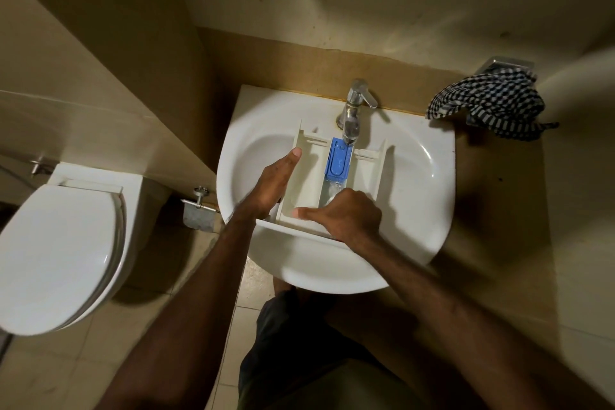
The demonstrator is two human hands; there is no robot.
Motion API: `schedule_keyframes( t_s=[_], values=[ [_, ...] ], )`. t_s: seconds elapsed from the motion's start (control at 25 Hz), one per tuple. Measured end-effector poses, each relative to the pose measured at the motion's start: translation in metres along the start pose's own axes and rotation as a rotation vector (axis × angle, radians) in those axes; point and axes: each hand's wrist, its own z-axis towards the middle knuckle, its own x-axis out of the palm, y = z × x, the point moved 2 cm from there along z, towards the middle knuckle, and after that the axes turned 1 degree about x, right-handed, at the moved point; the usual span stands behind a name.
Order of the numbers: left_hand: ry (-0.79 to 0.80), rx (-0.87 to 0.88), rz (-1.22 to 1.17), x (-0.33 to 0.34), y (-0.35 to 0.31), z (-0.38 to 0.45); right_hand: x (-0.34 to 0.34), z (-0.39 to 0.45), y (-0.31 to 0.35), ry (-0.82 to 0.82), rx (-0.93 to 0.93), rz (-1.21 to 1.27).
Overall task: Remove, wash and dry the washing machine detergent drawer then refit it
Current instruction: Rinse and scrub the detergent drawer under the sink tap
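Drawer (339,176) out of the machine, lying in the sink (422,176) under the tap (354,110). Washing apparently under way; drying and refitting outstanding. Left hand (276,181) flat against the drawer's left wall, fingers straight. Right hand (349,215) curled into the near compartment; grip unclear. Cloth (486,103) on the counter, right.

We see the drawer (336,183) in the sink (416,176), under the tap (354,110). Toilet (63,253) left of sink, cloth (489,106) on the ledge to its right.
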Motion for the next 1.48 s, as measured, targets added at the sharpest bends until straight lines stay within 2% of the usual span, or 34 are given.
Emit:
schedule_keyframes(
  t_s=[0.08, 0.2, 0.44, 0.52, 0.76, 0.88, 1.04, 1.2, 1.36, 1.48],
  values=[
    [-0.003, -0.004, 0.004, 0.0, -0.001, -0.001, 0.004, -0.005, 0.003, -0.051, -0.002, -0.012],
    [0.0, -0.001, 0.001, 0.001, -0.002, -0.002, 0.004, -0.009, 0.001, -0.015, -0.066, -0.075],
    [-0.004, 0.0, 0.02, 0.001, -0.001, -0.001, 0.003, -0.008, 0.019, -0.084, -0.19, -0.127],
    [-0.005, 0.007, 0.027, 0.001, -0.002, -0.002, 0.005, -0.01, 0.021, -0.054, -0.183, -0.09],
    [0.013, -0.002, 0.007, -0.002, 0.004, 0.002, -0.017, 0.001, -0.009, -0.003, -0.176, -0.204],
    [0.015, 0.009, 0.025, -0.002, 0.005, 0.005, -0.01, -0.004, 0.003, -0.01, -0.174, -0.165],
    [0.015, 0.002, 0.051, -0.004, 0.007, 0.006, -0.021, 0.001, -0.023, 0.027, -0.161, -0.165],
    [0.014, -0.015, 0.065, -0.004, 0.008, 0.007, -0.022, -0.001, -0.02, 0.034, -0.157, -0.15],
    [-0.04, -0.031, 0.102, -0.002, 0.006, 0.005, -0.037, 0.005, -0.048, 0.108, -0.113, -0.146],
    [-0.076, -0.028, 0.137, -0.001, 0.001, 0.001, -0.036, 0.001, -0.045, 0.103, -0.117, -0.126]
  ],
)
